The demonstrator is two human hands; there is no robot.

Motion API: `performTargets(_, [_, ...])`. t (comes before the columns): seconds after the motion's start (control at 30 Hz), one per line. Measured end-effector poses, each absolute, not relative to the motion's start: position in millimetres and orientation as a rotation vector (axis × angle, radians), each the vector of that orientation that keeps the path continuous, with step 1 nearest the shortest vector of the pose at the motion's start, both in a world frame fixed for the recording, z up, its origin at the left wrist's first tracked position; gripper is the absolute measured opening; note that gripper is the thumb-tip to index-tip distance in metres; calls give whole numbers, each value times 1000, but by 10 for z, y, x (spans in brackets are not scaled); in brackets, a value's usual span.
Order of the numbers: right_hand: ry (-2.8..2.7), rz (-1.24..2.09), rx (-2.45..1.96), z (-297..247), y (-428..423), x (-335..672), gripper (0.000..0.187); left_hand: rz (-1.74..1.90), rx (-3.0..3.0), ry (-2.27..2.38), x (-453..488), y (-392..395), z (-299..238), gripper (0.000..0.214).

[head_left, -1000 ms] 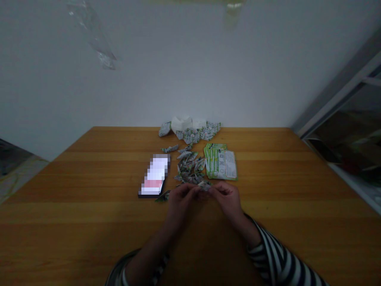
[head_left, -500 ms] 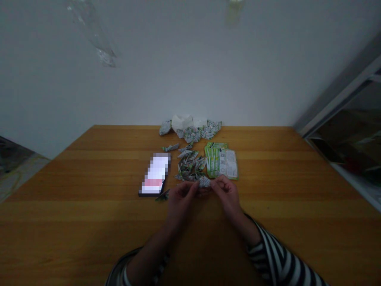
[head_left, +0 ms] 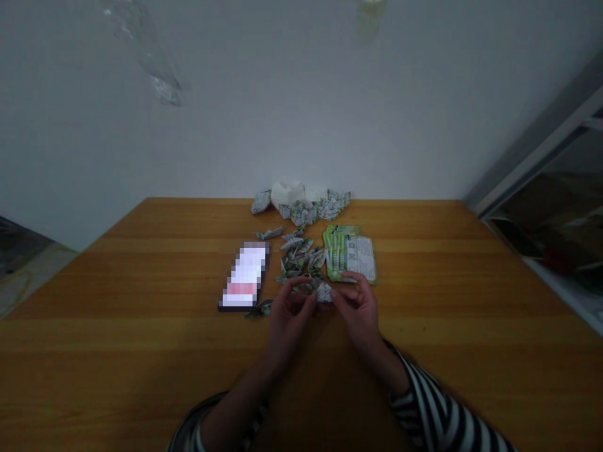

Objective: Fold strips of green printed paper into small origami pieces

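Between my two hands is a small folded piece of printed paper [head_left: 324, 292], pale with dark print. My left hand [head_left: 291, 317] pinches its left side with thumb and fingers. On the other side, the thumb and fingers of my right hand [head_left: 360, 314] grip its right edge. Just beyond lies a loose heap of folded paper pieces [head_left: 298, 257], grey and green. A stack of green and white printed packets [head_left: 360, 256] rests beyond my right hand. One more folded piece [head_left: 260, 309] lies left of my left hand, partly hidden by it.
A phone [head_left: 245, 276] with a lit, blurred screen lies left of the heap on the wooden table [head_left: 141, 351]. Crumpled printed and white paper [head_left: 301, 204] sits against the wall [head_left: 301, 113] at the back. A framed shelf [head_left: 556, 188] stands to the right.
The folded paper between my hands has been turned and shows a more upright, pointed face. My fingers have shifted on it, with the right fingers raised a little.
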State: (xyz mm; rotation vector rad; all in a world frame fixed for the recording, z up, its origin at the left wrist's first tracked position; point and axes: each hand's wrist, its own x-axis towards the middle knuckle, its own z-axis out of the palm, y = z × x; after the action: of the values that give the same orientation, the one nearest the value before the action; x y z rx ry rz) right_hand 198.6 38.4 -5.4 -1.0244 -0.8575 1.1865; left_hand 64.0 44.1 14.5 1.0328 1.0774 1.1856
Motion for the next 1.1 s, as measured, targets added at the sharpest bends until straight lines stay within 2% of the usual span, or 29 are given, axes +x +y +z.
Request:
performTargets(0.1, [-930,1095,-1048,-72,381,1998,32,1122,1100,1075,631,450,87,27])
performTargets(0.17, [-1003,1042,-1051,-87,378,2010,29,1076,1102,1064,632,458,47,29])
performTargets(0.27, [-1135,1118,-1009,-106,360,2022,25,1028,1045,1030,634,469,12,39])
performTargets(0.37, [-1196,1219,-952,-122,335,2023,22,950,1033,1004,628,471,8,35])
performTargets(0.53, [-1199,1333,-923,-125,316,2004,29,1025,1151,1012,623,440,12,26])
performTargets(0.63, [-1185,1316,-929,-108,319,1996,26,1036,1289,1074,618,422,17,24])
performTargets(0.8, [-1049,1315,-959,-62,345,2043,25,965,1672,1185,581,427,48,31])
performTargets(0.97, [-1025,1365,-937,-74,369,2068,37,912,1832,1131,562,427,79,38])
performTargets(1.1, [-1171,1223,-1005,-123,387,2079,28,845,1801,1033,588,413,124,31])
